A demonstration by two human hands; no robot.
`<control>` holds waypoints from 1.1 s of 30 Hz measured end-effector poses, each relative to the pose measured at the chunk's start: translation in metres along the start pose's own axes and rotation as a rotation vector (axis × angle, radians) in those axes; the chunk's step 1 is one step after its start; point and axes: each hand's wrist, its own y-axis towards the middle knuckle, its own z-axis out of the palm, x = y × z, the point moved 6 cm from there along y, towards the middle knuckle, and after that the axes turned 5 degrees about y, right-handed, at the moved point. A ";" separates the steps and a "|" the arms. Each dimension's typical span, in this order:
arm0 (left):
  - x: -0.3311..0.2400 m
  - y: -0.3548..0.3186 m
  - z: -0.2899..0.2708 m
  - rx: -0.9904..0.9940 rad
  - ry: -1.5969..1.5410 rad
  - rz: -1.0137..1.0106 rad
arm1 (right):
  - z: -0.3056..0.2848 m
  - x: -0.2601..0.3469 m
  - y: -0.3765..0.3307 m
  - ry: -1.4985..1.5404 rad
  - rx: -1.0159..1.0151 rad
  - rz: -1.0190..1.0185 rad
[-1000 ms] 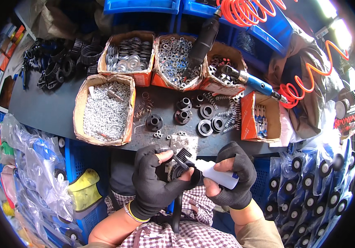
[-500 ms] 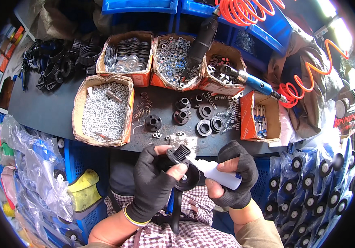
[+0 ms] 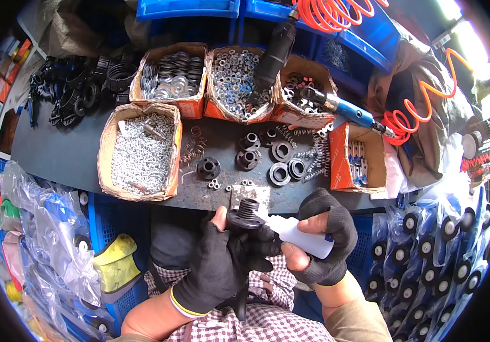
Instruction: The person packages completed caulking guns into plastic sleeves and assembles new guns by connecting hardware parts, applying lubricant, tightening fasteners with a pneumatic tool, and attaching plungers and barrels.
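Observation:
My left hand (image 3: 210, 263), in a black fingerless glove, is closed around a black threaded fitting (image 3: 246, 213) with a round flange, its thread pointing up. A dark tube hangs below that hand toward my lap. In my right hand (image 3: 333, 242), gloved the same way, a white squeeze bottle (image 3: 301, 236) is pinched between thumb and fingers. The bottle lies tilted, with its narrow nozzle pointing left at the fitting's flange. Whether the tip touches it or any liquid comes out, I cannot tell.
Cardboard boxes of screws (image 3: 142, 149), washers (image 3: 171, 77) and nuts (image 3: 236, 80) stand on the dark table (image 3: 79, 154). Black collars (image 3: 279, 174) and springs (image 3: 318, 157) lie between them. A blue air tool (image 3: 353, 114) with a coiled red hose rests across boxes. Bagged wheels (image 3: 427, 248) are at right.
My left hand has turned the fitting, so its thread stands more upright and the dark cup-shaped part below is now hidden by my fingers. The bottle stays nearly in place.

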 end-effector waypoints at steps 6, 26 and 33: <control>0.004 0.000 -0.003 0.019 0.008 -0.037 | 0.001 0.000 -0.001 0.032 0.010 -0.005; 0.003 -0.002 -0.011 0.142 -0.161 -0.027 | 0.013 -0.057 -0.006 0.715 -0.108 0.551; -0.028 -0.036 -0.019 -0.075 0.587 0.337 | 0.074 -0.093 0.042 0.427 0.435 0.323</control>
